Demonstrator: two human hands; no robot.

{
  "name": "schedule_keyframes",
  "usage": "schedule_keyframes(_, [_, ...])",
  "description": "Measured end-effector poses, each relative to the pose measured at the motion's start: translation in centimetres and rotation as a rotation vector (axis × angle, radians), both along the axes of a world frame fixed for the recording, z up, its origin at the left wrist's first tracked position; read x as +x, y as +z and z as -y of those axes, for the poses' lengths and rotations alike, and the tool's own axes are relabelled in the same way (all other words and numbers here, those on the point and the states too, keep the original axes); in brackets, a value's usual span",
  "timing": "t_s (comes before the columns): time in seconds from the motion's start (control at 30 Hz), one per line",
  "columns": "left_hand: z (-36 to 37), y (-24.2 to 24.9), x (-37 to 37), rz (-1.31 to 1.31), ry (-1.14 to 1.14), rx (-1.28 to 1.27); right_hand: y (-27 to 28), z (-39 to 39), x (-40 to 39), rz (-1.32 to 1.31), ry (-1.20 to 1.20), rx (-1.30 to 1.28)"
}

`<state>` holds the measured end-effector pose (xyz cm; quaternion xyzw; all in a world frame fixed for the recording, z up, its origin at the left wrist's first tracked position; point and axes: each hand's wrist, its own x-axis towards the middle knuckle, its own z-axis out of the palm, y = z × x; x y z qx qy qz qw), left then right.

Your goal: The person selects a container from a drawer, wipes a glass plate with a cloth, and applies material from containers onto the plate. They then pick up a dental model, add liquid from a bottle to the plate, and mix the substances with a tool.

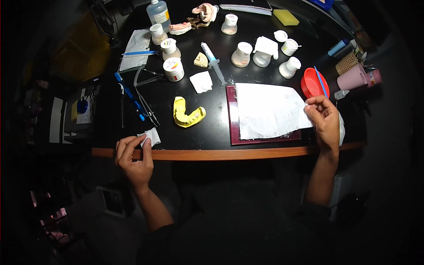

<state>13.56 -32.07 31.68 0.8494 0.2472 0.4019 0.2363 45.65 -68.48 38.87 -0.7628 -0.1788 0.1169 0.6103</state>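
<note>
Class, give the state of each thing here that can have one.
Large white paper sheet: on dark-red board, corner held in right hand.
Small folded white tissue: touching left hand.
Clear plastic syringe: plunger drawn out.
Round red bowl: uncovered, blue stick across rim.
White-lidded clear jar nearest the bowl: closed.
Yellow U-shaped mould: lying unheld.
Round white tub: lid on.

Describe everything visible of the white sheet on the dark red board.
The sheet is white, thin and paper-like, with a crease or seam across its lower part and wrinkling below that. It lies over the board, leaving the board's left and near margins showing. The right hand pinches its right side, which reaches past the board, just nearer than the red bowl.
</note>
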Motion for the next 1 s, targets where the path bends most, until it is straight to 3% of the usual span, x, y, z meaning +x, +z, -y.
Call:
schedule_keyframes(0.17, [0.1,-0.1,-0.1,-0.012,0.012,0.011,1.0,-1.6,2.3,-0.257,-0.028,0.285])
schedule_keyframes(0.4, [0.1,-0.3,-0.1,-0.003,0.024,0.016,0.3,-5.2,5.2,-0.250,-0.105,0.558])
schedule_keyframes(0.73, [1.5,1.6,0.8,0.053,-0.045,-0.077,-2.0,-7.3,6.2,-0.094,-0.167,0.491])
schedule_keyframes(1.0, [4.0,4.4,6.5,0.012,-0.260,0.048,-3.0,-8.3,6.0,0.020,-0.267,0.420])
